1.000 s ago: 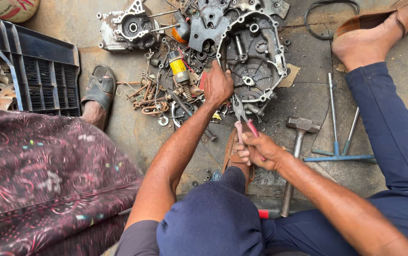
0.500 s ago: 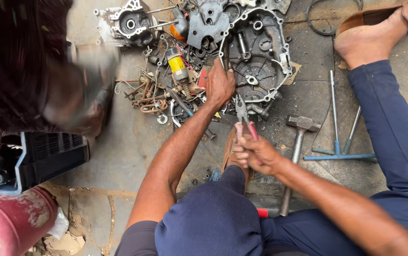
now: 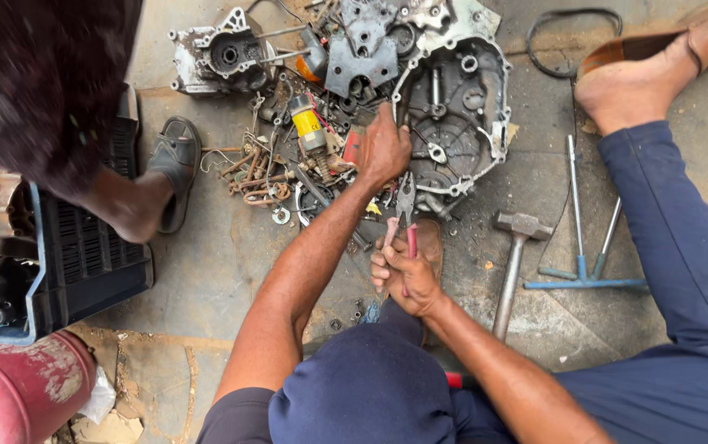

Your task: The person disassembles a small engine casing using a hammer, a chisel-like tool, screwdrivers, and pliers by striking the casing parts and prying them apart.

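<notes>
left hand (image 3: 384,150) — fingers closed on engine case (image 3: 453,107) | right hand (image 3: 403,275) — gripping pliers (image 3: 404,215)

We see dark navy cap (image 3: 370,386) on head, seen from above. Short sleeve of dark grey shirt at left shoulder; forearms bare. Left hand (image 3: 384,150) and right hand (image 3: 403,275) bare, no gloves, no rings visible. Navy blue trousers (image 3: 683,271). Brown sandal (image 3: 658,49) on foot.

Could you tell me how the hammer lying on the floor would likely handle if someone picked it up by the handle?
The hammer looks all metal, so probably stiff and head-heavy, likely to dip at its blocky head. Its slim, smooth handle may be slippery if oily.
</notes>
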